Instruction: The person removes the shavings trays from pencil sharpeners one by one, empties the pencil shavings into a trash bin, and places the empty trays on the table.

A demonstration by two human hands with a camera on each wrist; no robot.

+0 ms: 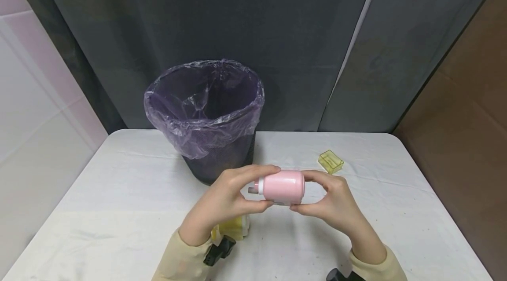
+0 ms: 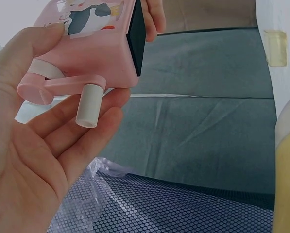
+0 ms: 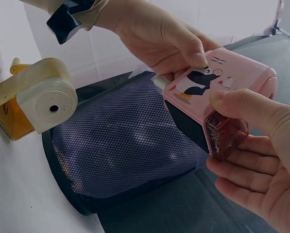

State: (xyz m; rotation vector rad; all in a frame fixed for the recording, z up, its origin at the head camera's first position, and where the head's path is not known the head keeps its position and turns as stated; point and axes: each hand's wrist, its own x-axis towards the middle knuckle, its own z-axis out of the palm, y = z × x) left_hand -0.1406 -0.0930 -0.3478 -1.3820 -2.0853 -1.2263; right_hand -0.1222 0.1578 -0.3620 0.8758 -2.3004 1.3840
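A pink hand-crank pencil sharpener (image 1: pixel 284 187) with a panda picture is held in the air between both hands. My left hand (image 1: pixel 227 199) grips its crank end, thumb on the printed face in the left wrist view, where the white crank knob (image 2: pixel 90 107) hangs over the fingers. The right hand (image 1: pixel 336 199) holds the opposite end between thumb and fingers. Beside that thumb, the right wrist view shows a see-through reddish drawer (image 3: pixel 227 136) with dark bits inside. A yellow pencil sharpener (image 3: pixel 38 97) stands on the table, partly behind my left wrist in the head view.
A black mesh bin (image 1: pixel 222 158) with a purple plastic liner (image 1: pixel 202 129) stands at the table's back, left of centre. A see-through yellow sharpener drawer (image 1: pixel 330 162) lies on the white tabletop (image 1: pixel 396 202) beyond the right hand. A dark curtain (image 1: pixel 297 52) hangs behind.
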